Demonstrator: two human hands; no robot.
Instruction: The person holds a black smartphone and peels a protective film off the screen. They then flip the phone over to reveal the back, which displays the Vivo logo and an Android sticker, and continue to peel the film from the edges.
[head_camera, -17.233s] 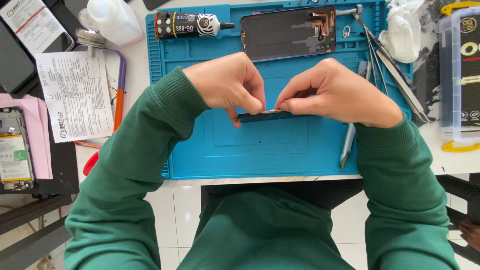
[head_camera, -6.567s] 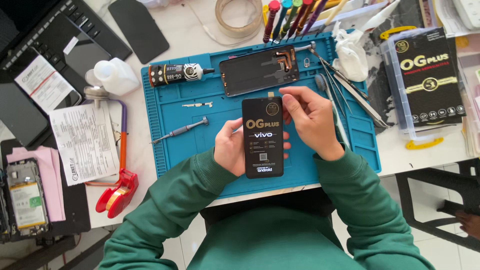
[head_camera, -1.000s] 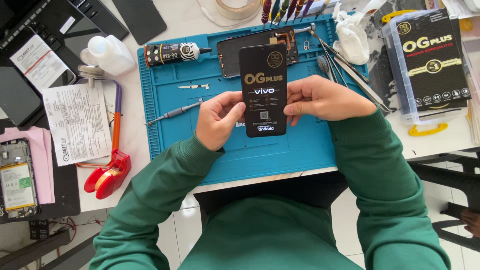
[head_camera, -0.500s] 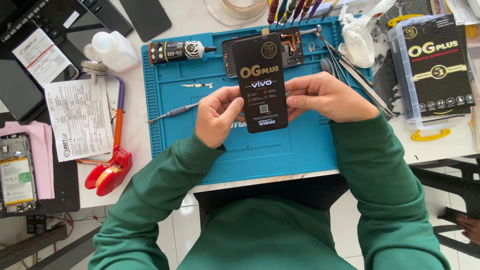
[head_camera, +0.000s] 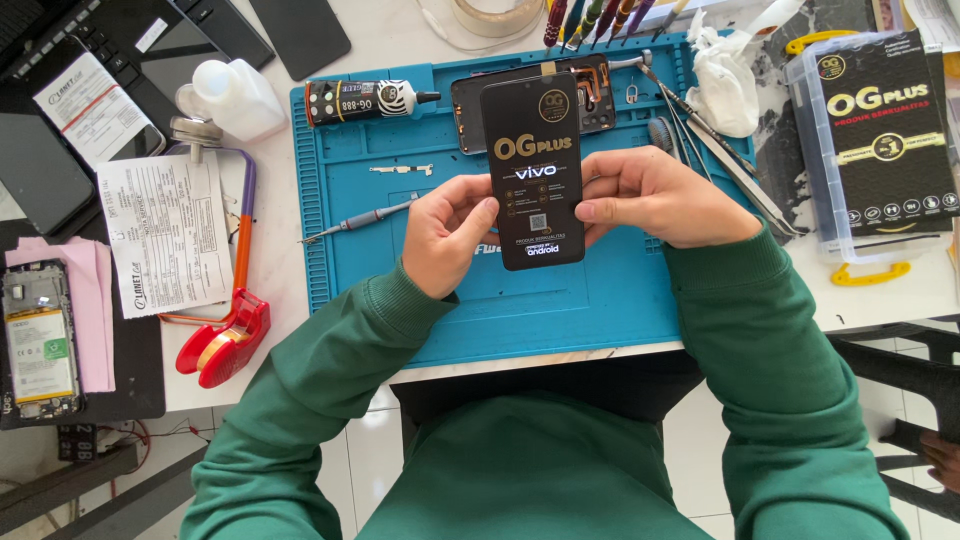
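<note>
Both hands — left hand (head_camera: 450, 235), right hand (head_camera: 655, 195) — grip black phone screen (head_camera: 533, 170).

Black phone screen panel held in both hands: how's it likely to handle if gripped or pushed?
The black screen panel looks thin and flat, so probably light, stiff and fragile under bending. Its glossy face suggests it may slip; the left hand and right hand grip its side edges. Flat, so unlikely to roll on the blue mat.
</note>
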